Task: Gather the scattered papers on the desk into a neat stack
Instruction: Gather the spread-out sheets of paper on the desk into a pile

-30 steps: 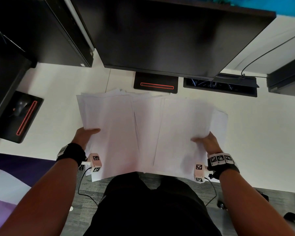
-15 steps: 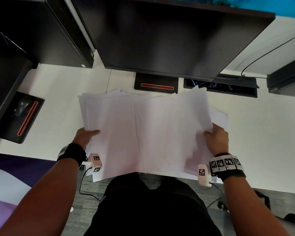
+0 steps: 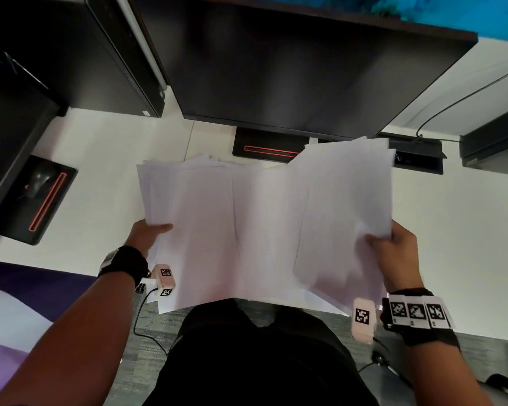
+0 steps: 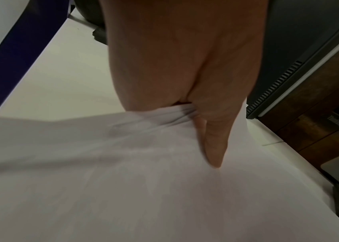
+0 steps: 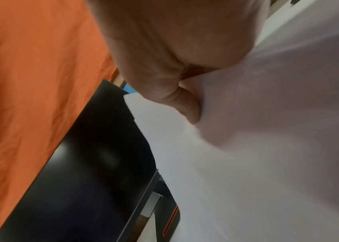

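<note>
Several white papers (image 3: 247, 230) lie fanned across the white desk (image 3: 100, 177) in front of me, overhanging its near edge. My left hand (image 3: 150, 234) pinches the left edge of the sheets, thumb on top; the left wrist view shows the thumb (image 4: 212, 144) pressing down on the papers (image 4: 123, 180) with the other fingers hidden beneath. My right hand (image 3: 390, 244) grips the right sheets, which are lifted and tilted up toward the left. In the right wrist view the thumb (image 5: 187, 104) presses on the raised papers (image 5: 267, 147).
A large dark monitor (image 3: 291, 68) hangs over the back of the desk, its stand base (image 3: 270, 148) just behind the papers. A second monitor base (image 3: 33, 197) sits at the left, a cable tray (image 3: 417, 156) at the back right. A cable (image 3: 467, 95) runs along the right.
My right hand has raised the right sheets off the desk and swung them up and over toward the left pile. The left hand stays put on the left edge.
</note>
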Motion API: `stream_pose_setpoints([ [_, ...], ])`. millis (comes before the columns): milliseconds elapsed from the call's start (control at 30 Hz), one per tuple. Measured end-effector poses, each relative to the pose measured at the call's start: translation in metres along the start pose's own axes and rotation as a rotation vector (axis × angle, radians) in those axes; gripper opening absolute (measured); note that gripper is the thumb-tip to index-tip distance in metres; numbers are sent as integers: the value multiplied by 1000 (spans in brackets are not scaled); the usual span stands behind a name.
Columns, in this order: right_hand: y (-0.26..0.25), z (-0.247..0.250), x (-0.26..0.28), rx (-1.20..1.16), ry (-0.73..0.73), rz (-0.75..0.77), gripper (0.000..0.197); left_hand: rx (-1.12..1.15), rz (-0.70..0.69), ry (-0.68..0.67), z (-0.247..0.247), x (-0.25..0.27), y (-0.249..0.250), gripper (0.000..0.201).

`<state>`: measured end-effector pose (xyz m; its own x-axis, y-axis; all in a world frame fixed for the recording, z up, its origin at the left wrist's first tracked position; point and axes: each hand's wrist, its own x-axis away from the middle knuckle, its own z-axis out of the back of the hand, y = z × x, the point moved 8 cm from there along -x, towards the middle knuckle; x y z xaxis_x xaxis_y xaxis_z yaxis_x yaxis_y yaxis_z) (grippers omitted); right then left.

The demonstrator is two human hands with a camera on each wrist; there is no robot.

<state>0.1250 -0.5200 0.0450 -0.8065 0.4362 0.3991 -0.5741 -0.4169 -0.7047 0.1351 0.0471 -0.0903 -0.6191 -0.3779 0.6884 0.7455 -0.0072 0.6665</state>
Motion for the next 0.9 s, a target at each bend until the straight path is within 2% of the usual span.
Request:
stream_pose_setpoints([
  [100,-11,12,4,61,79,65,1,17,11,-6,2,-2,-4,43],
  [200,-37,23,15,113,120,204,14,42,20,-16,2,-1,-4,42],
  [467,-85,49,43,-147,188,303,31,15,4,-21,0,-3,-3,40],
  [767,-85,6,50,-490,128,202,27,-39,10,7,0,4,4,37],
  [867,-85,-23,48,-639,36,114,19,-48,26,21,-1,4,5,41],
  [900,-81,-36,46,-707,-8,63,24,-29,30,34,-1,5,6,44],
])
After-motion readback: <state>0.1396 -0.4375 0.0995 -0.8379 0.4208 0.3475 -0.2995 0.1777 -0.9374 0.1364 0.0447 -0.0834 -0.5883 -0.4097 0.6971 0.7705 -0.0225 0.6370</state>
